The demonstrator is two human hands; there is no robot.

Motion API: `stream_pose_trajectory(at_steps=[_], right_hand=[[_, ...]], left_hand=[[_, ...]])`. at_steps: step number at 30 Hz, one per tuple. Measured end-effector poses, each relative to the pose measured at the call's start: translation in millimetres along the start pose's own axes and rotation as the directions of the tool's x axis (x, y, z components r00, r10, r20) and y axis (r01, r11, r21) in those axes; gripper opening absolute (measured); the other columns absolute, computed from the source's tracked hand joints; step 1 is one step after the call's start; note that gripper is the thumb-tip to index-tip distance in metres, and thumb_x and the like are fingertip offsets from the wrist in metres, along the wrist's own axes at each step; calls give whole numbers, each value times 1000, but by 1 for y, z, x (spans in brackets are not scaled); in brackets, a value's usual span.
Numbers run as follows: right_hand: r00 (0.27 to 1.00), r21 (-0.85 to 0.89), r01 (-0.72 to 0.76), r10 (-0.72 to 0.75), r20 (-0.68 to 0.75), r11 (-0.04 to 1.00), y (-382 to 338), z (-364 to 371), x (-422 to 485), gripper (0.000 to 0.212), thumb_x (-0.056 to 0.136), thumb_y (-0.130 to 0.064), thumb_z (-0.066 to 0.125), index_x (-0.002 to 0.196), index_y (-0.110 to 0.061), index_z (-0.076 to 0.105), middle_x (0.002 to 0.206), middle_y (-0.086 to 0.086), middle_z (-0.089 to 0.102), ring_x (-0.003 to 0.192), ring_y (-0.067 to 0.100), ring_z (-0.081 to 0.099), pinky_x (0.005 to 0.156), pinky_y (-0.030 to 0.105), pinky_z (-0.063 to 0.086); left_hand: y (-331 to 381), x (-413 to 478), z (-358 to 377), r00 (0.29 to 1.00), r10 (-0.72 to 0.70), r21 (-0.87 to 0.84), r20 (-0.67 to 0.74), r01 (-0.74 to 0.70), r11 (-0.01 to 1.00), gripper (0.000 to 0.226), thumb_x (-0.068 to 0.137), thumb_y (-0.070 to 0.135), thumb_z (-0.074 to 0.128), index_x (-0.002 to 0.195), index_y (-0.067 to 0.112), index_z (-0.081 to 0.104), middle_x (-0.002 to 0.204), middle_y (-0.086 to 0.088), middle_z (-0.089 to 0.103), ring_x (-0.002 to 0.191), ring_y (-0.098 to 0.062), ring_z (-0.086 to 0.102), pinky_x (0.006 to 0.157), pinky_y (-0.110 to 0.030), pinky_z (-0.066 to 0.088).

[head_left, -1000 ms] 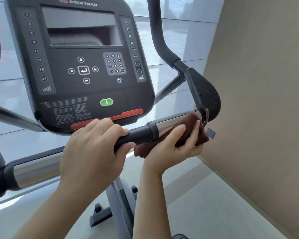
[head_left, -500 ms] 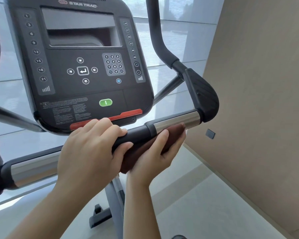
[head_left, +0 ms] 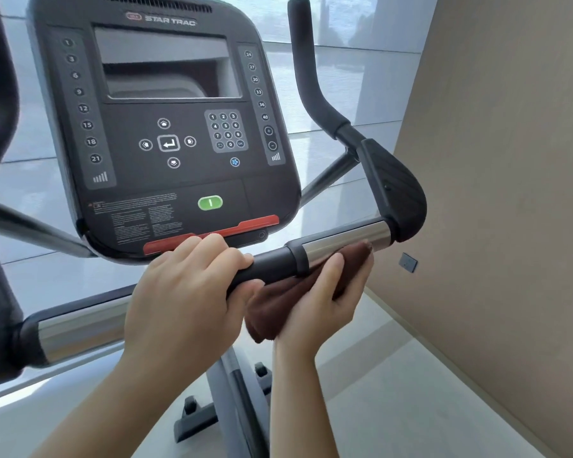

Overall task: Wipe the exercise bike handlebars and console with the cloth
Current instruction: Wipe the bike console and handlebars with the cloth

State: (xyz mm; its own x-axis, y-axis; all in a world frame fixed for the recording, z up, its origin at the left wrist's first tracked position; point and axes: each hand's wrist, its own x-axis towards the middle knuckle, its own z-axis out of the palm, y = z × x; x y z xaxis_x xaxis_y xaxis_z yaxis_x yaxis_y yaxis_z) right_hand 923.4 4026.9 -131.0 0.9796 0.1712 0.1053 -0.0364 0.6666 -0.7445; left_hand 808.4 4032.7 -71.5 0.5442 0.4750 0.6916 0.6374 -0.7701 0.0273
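The black Star Trac console (head_left: 166, 133) fills the upper left of the head view. Below it runs the handlebar (head_left: 272, 262), black in the middle with a chrome sleeve (head_left: 344, 238) toward its right end. My left hand (head_left: 186, 292) grips the black middle section just under the console's red strip. My right hand (head_left: 325, 302) comes up from below and cups a brown cloth (head_left: 278, 302) against the underside of the chrome sleeve, thumb on the near side. Part of the cloth bunches below the bar beside my left thumb.
A black pad (head_left: 394, 190) caps the bar's right end, and a curved upright grip (head_left: 306, 77) rises behind it. A beige wall (head_left: 510, 193) stands close on the right. Another chrome sleeve (head_left: 80, 328) lies left. The bike's post and foot (head_left: 196, 421) stand below on a pale floor.
My right hand slid the cloth left along the bar from the black end pad, then a little back to the right. My left hand kept its grip.
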Motion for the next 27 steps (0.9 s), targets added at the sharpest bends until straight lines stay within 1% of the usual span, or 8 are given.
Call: stream_pose_trajectory(at_steps=[2,4,7,11,14,16,20,27], right_hand=[[997,-66,76,-78,-26,995,-5,-4,24,37,87,-28,56,119,-46,52,112,-28,57,101,-11,57,76,6,45],[983,-224,168,-180,-32,960,-11,-8,48,40,89,-25,56,128,-33,50,116,-8,52,96,-14,54,74,0,41],[947,-446,304,-319,43,842,-17,-22,67,46,87,-23,61,130,-26,48,117,8,43,102,7,53,81,-2,37],[820,-539,540,-548,164,646,-39,-35,83,50,83,-12,64,129,-11,47,118,25,42,109,33,51,98,22,41],[685,-521,708,-641,346,476,-67,-23,104,46,84,-15,62,128,-10,50,119,31,42,113,34,49,102,18,36],[643,-558,755,-555,528,344,-78,-10,113,43,84,-18,62,127,-15,53,121,29,41,112,34,48,102,24,37],[748,-760,648,-224,625,44,-77,2,119,36,87,-25,57,124,-25,57,131,14,40,108,35,43,88,39,42],[797,-799,601,-98,596,29,-86,-7,102,26,90,-26,50,111,-23,64,123,10,41,107,32,43,79,28,34]], left_hand=[[1,-1,0,1000,3,-1,8,-3,1000,28,77,34,56,80,9,68,66,-3,58,58,-27,52,50,-31,37],[1,-1,-1,1000,-4,-2,10,4,1000,24,74,30,61,80,8,69,65,-4,58,57,-28,53,50,-32,39],[6,-2,-1,999,-34,-19,-4,33,999,17,73,22,70,79,6,68,67,-6,59,60,-30,54,53,-35,41],[27,3,5,999,-35,-90,-6,35,995,26,65,20,79,83,6,68,88,-11,65,80,-35,60,67,-42,46],[43,18,15,999,30,-126,-25,-33,992,24,70,22,73,89,7,69,96,-11,67,88,-32,63,70,-40,48],[47,27,23,1000,21,-157,9,-19,987,28,68,18,76,93,7,68,94,-11,68,84,-31,64,67,-39,48],[45,27,38,999,32,-123,44,-27,992,30,70,19,77,95,6,68,85,-8,68,67,-28,61,56,-33,45],[42,21,33,999,40,-193,-10,-41,980,30,64,6,78,93,4,69,89,-10,70,75,-28,66,62,-32,47]])
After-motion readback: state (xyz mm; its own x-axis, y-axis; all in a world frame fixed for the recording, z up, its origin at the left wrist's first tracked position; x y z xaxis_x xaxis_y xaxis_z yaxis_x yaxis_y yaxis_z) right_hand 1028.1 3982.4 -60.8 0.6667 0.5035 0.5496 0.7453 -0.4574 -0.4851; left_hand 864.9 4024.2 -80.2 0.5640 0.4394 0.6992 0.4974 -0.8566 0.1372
